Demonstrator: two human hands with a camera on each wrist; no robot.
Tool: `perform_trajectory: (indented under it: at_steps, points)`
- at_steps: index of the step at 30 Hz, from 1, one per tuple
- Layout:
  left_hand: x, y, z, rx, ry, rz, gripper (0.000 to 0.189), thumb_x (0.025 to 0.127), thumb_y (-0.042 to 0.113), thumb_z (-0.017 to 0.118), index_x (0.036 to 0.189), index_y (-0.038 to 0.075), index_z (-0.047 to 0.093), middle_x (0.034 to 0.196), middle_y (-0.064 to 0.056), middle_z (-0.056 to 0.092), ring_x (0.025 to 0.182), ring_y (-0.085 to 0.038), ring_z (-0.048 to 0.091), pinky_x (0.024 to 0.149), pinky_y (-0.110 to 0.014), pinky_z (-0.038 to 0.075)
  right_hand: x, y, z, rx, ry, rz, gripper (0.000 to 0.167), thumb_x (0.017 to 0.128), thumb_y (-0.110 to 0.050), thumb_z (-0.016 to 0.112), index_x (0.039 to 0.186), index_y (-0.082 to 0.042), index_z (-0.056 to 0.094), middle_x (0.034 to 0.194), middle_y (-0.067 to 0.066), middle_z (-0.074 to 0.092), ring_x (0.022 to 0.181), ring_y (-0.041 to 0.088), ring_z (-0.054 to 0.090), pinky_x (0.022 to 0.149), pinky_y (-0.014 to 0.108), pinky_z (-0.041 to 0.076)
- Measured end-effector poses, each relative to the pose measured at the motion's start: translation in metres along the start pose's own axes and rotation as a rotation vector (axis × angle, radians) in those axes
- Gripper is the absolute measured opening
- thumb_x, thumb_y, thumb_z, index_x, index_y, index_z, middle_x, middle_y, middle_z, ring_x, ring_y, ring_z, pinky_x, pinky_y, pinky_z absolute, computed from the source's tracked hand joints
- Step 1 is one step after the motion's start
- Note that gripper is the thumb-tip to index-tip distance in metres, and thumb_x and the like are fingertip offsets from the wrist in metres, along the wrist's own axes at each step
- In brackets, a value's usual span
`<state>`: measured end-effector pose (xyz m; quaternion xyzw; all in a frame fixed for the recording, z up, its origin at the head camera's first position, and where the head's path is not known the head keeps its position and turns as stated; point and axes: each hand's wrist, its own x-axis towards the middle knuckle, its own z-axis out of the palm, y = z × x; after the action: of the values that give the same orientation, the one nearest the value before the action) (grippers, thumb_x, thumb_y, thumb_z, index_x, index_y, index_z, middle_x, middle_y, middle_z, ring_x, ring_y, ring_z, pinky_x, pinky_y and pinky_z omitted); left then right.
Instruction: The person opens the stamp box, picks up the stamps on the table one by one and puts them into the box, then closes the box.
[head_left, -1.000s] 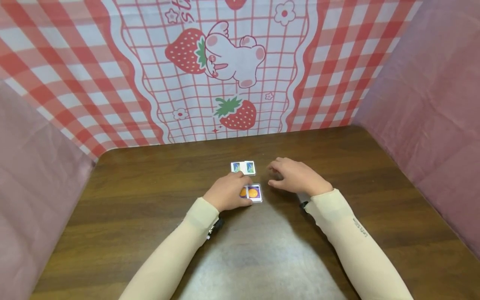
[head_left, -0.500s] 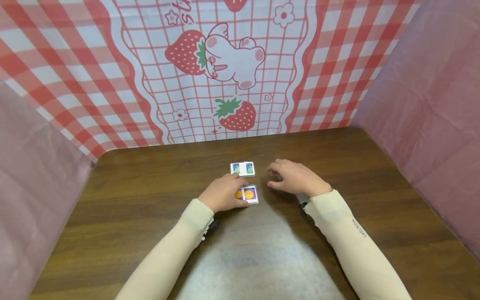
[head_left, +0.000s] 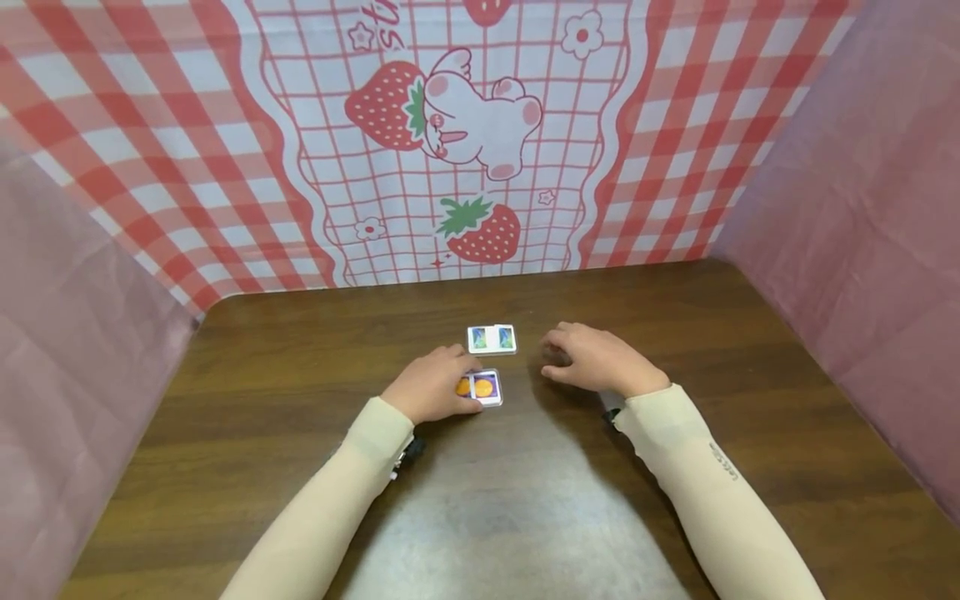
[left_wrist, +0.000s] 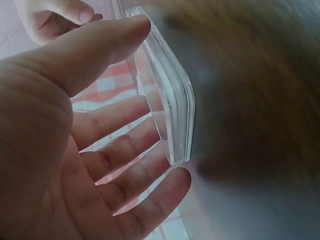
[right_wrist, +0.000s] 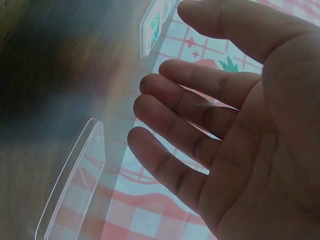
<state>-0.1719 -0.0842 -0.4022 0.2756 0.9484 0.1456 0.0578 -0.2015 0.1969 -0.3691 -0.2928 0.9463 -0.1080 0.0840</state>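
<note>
My left hand (head_left: 431,387) holds a clear plastic card case (head_left: 487,390) flat on the table, thumb at its near edge and fingers at its far edge. Orange round pictures on purple show through it. The left wrist view gives this case (left_wrist: 177,105) edge-on between thumb and fingers. Just beyond lies a second case (head_left: 492,339) with two blue-green pictures, untouched. My right hand (head_left: 600,358) is low over the table to the right, fingers loosely bent around nothing. Beside it, the right wrist view has a see-through plastic piece (right_wrist: 75,185), which the head view does not show.
The brown wooden table (head_left: 360,333) ends at a red-and-white checked cloth (head_left: 675,142) with strawberry prints hanging behind it. Pinkish cloth (head_left: 847,250) hangs at both sides.
My left hand has slid to the left along the table with the orange-and-purple case. The far case stays in place. My right hand has hardly moved.
</note>
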Motion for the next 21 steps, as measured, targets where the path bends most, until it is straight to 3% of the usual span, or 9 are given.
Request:
perform_trajectory:
  at_steps: [7,21]
  points:
    - [-0.007,-0.010,-0.004,-0.014,-0.003,-0.041,0.055,0.086,0.045,0.083,0.130,0.015,0.069,0.116,-0.003,0.064,0.092,-0.016,0.057,0.080,-0.038,0.052,0.000,0.001,0.001,-0.005,0.005,-0.008,0.043,0.096,-0.034,0.074,0.129,-0.008,0.068,0.124,0.011,0.066,0.112,0.026,0.063,0.095,0.050,0.052]
    - [-0.019,-0.031,-0.016,-0.077,-0.025,-0.121,0.053,0.085,0.039,0.085,0.129,0.013,0.069,0.115,-0.004,0.063,0.093,-0.019,0.057,0.086,-0.039,0.051,0.000,0.006,-0.001,0.009,0.028,-0.010,0.038,0.096,-0.032,0.075,0.125,-0.008,0.070,0.111,0.007,0.066,0.090,0.017,0.059,0.082,0.043,0.052]
